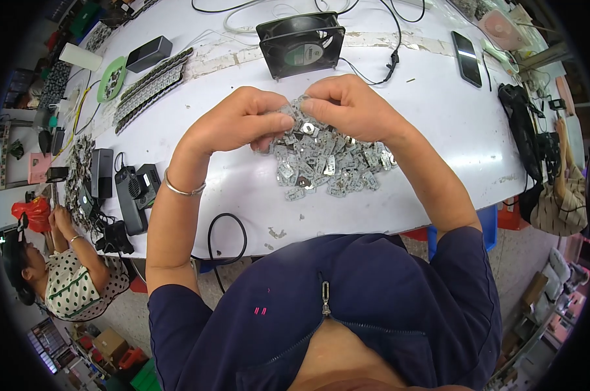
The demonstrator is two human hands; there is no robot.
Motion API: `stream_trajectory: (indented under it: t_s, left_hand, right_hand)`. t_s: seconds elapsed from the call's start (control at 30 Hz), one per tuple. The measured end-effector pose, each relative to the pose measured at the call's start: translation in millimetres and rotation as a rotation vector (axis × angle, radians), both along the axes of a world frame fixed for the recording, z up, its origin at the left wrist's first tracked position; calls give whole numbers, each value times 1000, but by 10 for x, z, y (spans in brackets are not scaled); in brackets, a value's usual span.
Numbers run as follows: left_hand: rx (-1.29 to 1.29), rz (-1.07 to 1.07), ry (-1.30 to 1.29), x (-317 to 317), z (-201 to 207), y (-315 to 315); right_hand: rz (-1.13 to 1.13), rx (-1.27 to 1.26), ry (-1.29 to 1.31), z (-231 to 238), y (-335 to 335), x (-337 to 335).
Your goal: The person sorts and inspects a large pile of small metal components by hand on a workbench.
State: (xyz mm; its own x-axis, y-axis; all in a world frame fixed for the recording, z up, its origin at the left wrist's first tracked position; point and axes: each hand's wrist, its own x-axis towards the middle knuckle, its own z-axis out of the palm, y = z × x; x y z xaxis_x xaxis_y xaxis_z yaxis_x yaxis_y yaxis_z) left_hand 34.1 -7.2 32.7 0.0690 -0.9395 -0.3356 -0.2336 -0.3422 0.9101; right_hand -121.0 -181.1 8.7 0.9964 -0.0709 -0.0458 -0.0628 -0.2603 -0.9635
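Left hand [246,120], right hand [355,109]: fingers curled inward, grip unclear to me | Risk: grey pieces [327,164] scatter if knuckles nudge them

Left grip [243,122]: fingers partly hidden, contents unclear. Right grip [357,109]: likewise. Grey pieces [327,163]: lower layers covered, fine detail too small to tell. Bench [431,124]: far edge cut off above. Navy top [379,287]: cut off by lower edge.

Blocked ahead by the fan [301,49], nearer by the heap of parts [327,159]; passable to the right over the bare table [461,137], short of the phone [467,58].
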Motion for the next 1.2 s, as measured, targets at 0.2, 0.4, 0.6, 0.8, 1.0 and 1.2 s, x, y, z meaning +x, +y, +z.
stream_trajectory:
  t_s: [0.2, 0.4, 0.6, 0.8, 1.0, 1.2]
  left_hand:
    - [-176, 37, 68, 93, -125, 25]
    - [-565, 316, -870, -97, -347, -42]
    - [-704, 358, -1098, -109, -433, -38]
    - [-806, 262, -1167, 8, -476, -32]
    - [-803, 399, -1155, 62, -605, -63]
    - [-737, 477, -1082, -30, -588, -45]
  right_hand:
    - [-76, 314, 9, -21, 64, 85]
    - [-255, -163, -18, -81, 2, 197]
    - [-201, -168, 11, -56, 12, 240]
    - [-230, -90, 34, -106, 55, 313]
    - [-281, -253, -32, -78, 99, 420]
    - [-336, -278, -112, -183, 71, 520]
